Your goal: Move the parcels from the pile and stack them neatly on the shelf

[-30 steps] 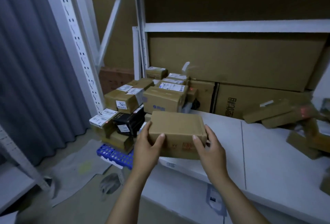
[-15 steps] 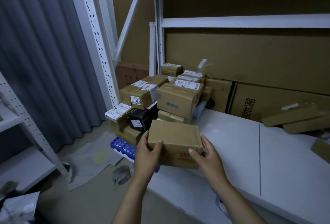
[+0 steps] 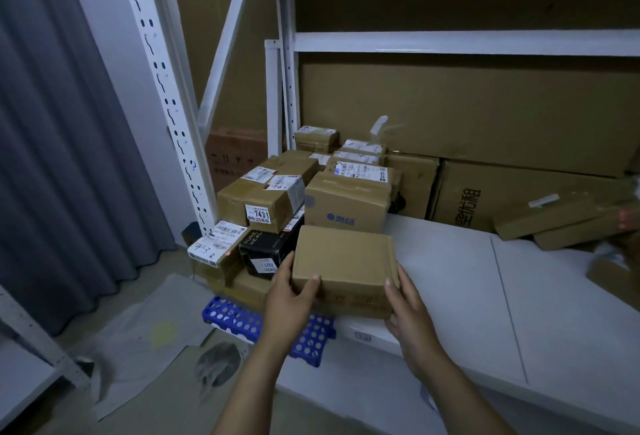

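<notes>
A plain brown cardboard parcel (image 3: 343, 263) is held between both hands at the near left corner of the white shelf board (image 3: 450, 282). My left hand (image 3: 289, 299) grips its left end, thumb on the front face. My right hand (image 3: 410, 310) holds its right end, fingers under and beside it. Whether the parcel's base touches the board is hidden. Right behind it stand the stacked parcels: a brown box with a blue logo (image 3: 346, 204), a box labelled 7431 (image 3: 258, 204), a black box (image 3: 268, 249) and several smaller labelled ones.
A blue perforated crate (image 3: 239, 318) lies on the floor under the stack. Loose flat parcels (image 3: 554, 218) lie at the shelf's right. Large cartons (image 3: 485, 115) line the back. A white perforated upright (image 3: 162, 88) and grey curtain (image 3: 69, 140) stand at left.
The view has swung left and closer to the stack. The parcel stays between both hands and now sits nearer the stacked boxes at the shelf's left corner.
</notes>
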